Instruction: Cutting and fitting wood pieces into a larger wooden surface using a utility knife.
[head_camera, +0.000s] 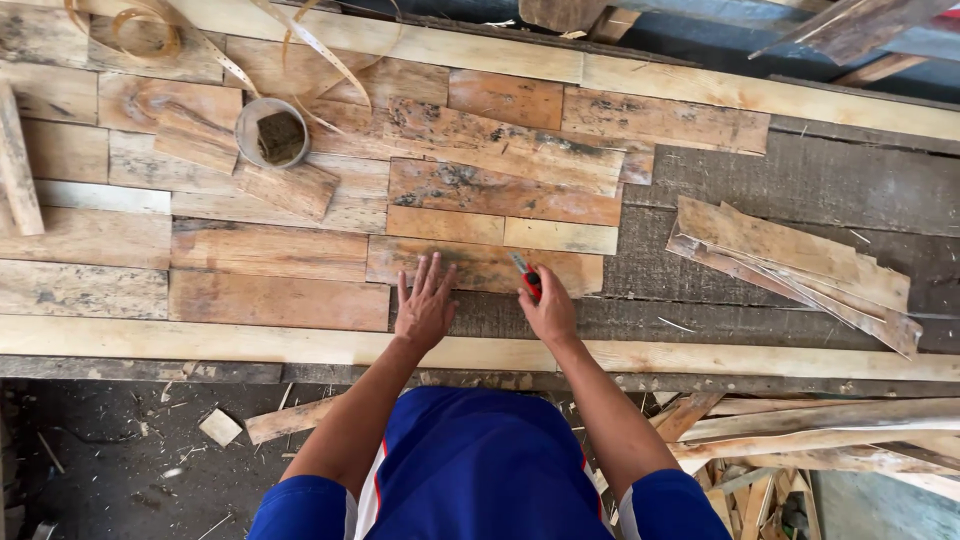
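My left hand (426, 302) lies flat with spread fingers on the lower edge of a reddish wood plank (480, 265) set into a patchwork of planks on a dark panel (800, 180). Just to its right, my right hand (548, 308) grips a red utility knife (528, 278) whose tip touches the same plank near its bottom edge. A long pale strip of wood (200, 342) runs along the panel's near edge below both hands.
A roll of edge banding (271, 131) with loose curls sits on the planks at upper left. Several thin wood offcuts (790, 265) are stacked at right on the dark panel. Scrap strips (800, 440) and shavings litter the floor below.
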